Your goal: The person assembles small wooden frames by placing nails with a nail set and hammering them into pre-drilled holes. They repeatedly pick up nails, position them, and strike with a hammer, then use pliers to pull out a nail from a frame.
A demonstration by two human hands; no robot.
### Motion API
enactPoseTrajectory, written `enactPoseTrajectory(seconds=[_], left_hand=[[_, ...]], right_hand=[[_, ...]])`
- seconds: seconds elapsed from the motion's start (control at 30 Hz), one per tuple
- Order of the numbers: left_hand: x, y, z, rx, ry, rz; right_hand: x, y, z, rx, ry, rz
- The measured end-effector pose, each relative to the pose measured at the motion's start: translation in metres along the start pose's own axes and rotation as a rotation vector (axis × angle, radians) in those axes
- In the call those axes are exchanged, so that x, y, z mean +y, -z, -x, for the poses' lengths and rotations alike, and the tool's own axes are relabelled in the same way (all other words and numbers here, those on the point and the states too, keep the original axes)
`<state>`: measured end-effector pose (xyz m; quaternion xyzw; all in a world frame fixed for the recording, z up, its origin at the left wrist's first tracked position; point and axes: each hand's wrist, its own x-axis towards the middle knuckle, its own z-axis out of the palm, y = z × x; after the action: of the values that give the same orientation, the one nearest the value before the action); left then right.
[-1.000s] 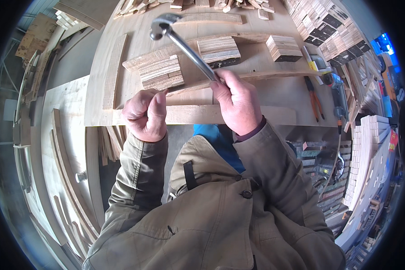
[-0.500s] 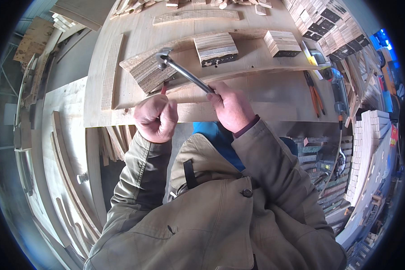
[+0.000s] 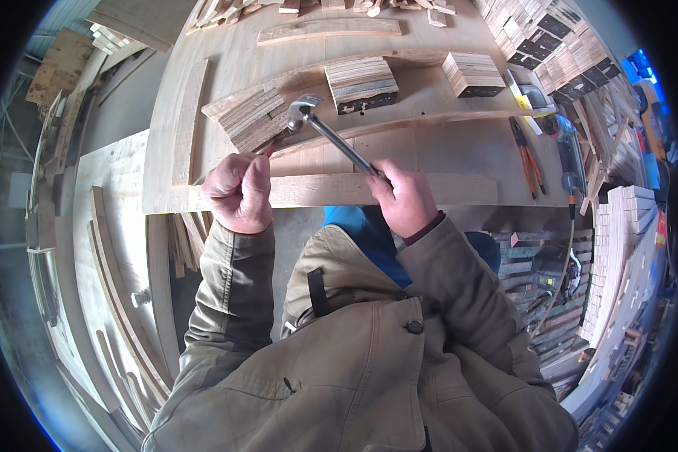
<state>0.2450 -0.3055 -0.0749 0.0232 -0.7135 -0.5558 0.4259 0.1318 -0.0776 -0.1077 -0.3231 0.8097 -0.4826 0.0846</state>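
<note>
My right hand (image 3: 407,197) is closed round the handle of a claw hammer (image 3: 339,140), whose metal head hangs beside the left wooden block (image 3: 250,118). My left hand (image 3: 239,192) makes a fist at the near edge of the bench, just below that block. From the top of the fist sticks a thin red tool (image 3: 270,151); the rest of it is hidden, so its kind cannot be told. The left block sits askew between a far curved wooden strip (image 3: 297,77) and a near strip (image 3: 414,119). Further right stand a middle block (image 3: 361,81) and a right block (image 3: 473,74).
Orange-handled pliers (image 3: 529,162) lie on the right of the wooden bench (image 3: 452,151), near a yellow-and-white tool (image 3: 524,102). Stacked blocks (image 3: 554,45) rise at the far right. A loose board (image 3: 190,124) lies on the left, another plank (image 3: 328,30) farther back.
The hammer and my right hand have moved right and toward me, taking the head off the left block. My left fist has shifted left with the red tool.
</note>
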Motion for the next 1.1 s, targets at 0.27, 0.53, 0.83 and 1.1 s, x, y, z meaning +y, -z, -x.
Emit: enactPoseTrajectory(seconds=[0.27, 0.53, 0.83, 1.1], left_hand=[[0.009, 0.003, -0.036, 0.097, 0.045, 0.269], [0.057, 0.025, -0.074, 0.144, 0.038, 0.355], [0.06, 0.019, -0.065, 0.189, 0.097, 0.202], [0.056, 0.017, -0.081, 0.266, 0.128, 0.162]], right_hand=[[0.03, -0.007, 0.015, 0.012, -0.126, 0.054], [0.04, -0.008, 0.014, -0.035, -0.125, 0.044], [0.04, -0.008, 0.015, -0.028, -0.112, 0.072], [0.04, -0.009, 0.015, -0.028, -0.119, 0.032]])
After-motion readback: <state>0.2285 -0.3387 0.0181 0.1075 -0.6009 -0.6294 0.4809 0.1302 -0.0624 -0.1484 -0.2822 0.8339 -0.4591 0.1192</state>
